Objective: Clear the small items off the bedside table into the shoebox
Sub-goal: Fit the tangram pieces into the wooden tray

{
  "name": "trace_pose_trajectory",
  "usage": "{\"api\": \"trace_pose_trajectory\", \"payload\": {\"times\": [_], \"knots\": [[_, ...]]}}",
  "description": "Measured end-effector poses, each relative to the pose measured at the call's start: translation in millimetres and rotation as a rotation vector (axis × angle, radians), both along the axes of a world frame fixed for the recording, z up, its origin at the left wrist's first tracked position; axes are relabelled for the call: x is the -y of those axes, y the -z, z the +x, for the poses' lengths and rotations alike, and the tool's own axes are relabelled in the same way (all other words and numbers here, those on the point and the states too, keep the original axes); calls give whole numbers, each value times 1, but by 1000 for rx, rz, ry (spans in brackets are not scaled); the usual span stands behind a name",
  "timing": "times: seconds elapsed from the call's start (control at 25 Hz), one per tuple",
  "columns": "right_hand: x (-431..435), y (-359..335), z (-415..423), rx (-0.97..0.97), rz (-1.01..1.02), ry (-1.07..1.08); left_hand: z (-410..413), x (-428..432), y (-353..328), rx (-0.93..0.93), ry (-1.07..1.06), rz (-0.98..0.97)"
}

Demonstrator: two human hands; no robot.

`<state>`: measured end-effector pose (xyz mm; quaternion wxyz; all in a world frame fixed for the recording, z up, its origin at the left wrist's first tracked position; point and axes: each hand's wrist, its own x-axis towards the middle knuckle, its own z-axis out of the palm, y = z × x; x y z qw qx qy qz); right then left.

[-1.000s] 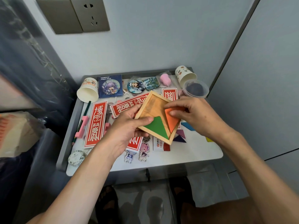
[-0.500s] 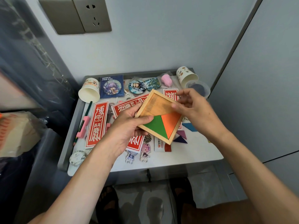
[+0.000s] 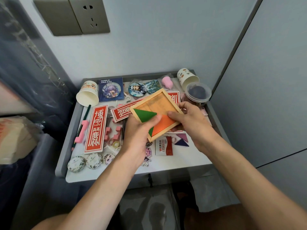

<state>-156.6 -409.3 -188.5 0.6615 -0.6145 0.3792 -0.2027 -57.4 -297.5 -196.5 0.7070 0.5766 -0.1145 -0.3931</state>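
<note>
**Tangram tray tipping, green piece popping up**

Since half a second ago, the wooden tray [image 3: 157, 103] is sitting more rotated and tipped. Its green triangle [image 3: 144, 115] is now riding up over the left corner instead of lying flat.

The person's left hand [image 3: 141, 135] is gripping the tray's near-left side, thumb pressing on the green triangle. Their right hand [image 3: 191, 123] is pinching the right edge beside the orange triangle [image 3: 166, 123], which is lying flat inside. The rest of the tray is showing bare wood.

The tray is hovering over the counter [image 3: 182, 163] with one corner pointing away. Two purple pieces [image 3: 182, 140] are lying loose just below the right hand, so that hand looks nearer for grabbing them.

No shoebox is showing anywhere. The lidded tub [image 3: 198, 92] at back right is holding something dark. The paper cup [image 3: 87, 95] at back left is lying on its side, looking empty.
</note>
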Motion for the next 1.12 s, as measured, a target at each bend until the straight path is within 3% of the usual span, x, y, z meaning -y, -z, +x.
{"api": "trace_pose_trajectory", "payload": {"times": [0.12,0.28,0.44,0.52,0.64,0.88,1.12], "knots": [[9,-4,-11,-91,-51,-47,-2,2,-2,40,-29,33],[44,1,-51,-634,-723,-15,10,0,-2,1,-33,72],[48,12,-75,-1061,-790,-242,8,0,1,5,-4,80],[44,16,-77,-1148,-898,-302,6,2,3,1,14,76],[43,18,-81,-1163,-970,-271,2,5,4,11,51,87],[47,18,-87,-1025,-877,-345,4,6,2,-15,45,88],[40,26,-67,-741,-612,-379,9,3,1,-15,33,92]]}}
